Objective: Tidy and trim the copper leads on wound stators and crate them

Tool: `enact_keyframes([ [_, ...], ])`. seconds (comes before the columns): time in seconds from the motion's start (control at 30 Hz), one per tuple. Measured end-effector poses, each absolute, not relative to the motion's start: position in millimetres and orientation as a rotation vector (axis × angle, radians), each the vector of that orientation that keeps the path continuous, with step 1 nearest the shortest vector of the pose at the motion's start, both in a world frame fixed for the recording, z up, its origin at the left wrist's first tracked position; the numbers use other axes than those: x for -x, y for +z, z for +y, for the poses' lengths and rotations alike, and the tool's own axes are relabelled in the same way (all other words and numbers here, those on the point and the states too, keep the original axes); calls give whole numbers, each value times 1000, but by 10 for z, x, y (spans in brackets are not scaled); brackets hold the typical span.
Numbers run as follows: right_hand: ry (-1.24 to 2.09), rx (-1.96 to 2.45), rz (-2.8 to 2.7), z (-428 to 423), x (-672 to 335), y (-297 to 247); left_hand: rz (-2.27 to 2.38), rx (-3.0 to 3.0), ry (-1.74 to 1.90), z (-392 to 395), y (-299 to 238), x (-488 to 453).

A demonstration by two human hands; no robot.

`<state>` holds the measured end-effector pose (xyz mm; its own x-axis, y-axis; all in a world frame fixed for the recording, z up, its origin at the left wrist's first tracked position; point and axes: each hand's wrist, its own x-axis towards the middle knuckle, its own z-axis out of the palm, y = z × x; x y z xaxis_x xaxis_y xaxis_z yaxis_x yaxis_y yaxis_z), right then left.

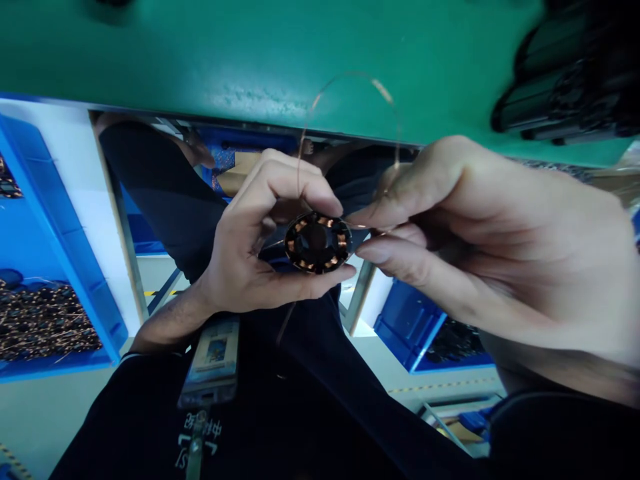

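Copper-wound stator (317, 242) sits gripped in the left hand (250, 240), fingers and thumb pinching its rim, above the person's dark clothing (280, 400). Right hand (475, 267) pinches thin enamelled wire (383, 90) between thumb and forefinger, just beside the stator.

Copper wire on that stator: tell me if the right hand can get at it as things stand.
Probably yes. The right hand has its fingertips beside the stator, where the thin copper wire leaves it, with nothing between them. The left hand grips the stator from the opposite side, leaving this side free.
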<state>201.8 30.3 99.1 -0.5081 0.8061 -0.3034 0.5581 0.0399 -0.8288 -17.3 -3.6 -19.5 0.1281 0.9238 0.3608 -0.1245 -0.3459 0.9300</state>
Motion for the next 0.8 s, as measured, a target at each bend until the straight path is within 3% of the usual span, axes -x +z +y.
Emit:
enact_keyframes([
  [0.2,1446,1282,-2091,369,-1979,935,925,-1354,1191,-117,-205,225],
  [0.33,1263,1278,-2253,381,-1962,964,769,-1244,1148,-97,-200,292],
  [0.57,953,1202,-2573,338,-2082,1035,226,-695,309,-122,-314,396],
  [0.67,1266,1297,-2459,338,-2152,1025,318,-893,265,-267,-518,386],
  [0.8,1839,1491,-2058,351,-2256,977,877,-1274,927,-479,-761,158],
])
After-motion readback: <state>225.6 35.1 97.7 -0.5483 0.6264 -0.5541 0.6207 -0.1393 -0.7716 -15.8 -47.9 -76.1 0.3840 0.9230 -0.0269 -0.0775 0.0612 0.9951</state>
